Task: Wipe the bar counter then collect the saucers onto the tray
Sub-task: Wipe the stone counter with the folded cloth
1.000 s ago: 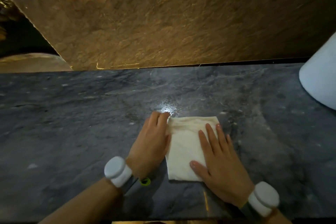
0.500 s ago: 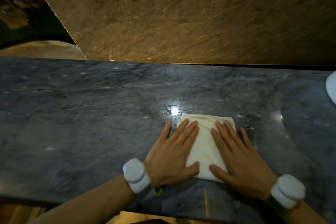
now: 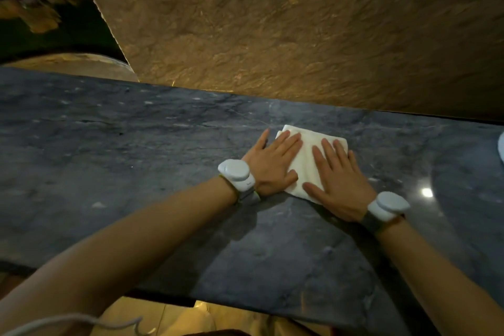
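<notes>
Folded white cloth [image 3: 308,161] lies flat on the grey marble bar counter [image 3: 136,150], right of frame centre, near the counter's far edge. Left hand [image 3: 272,163] and right hand [image 3: 338,180] both pressed palm-down on it, fingers spread and flat, nothing pinched or clamped. Cloth looks soft, light and limp, likely to bunch or unfold if pushed from one corner, so flat palm pressure across the middle suits wiping. Polished stone looks slick, so the cloth should glide easily. Pale rounded object [image 3: 501,148] at right edge, unclear what. No saucers or tray visible.
</notes>
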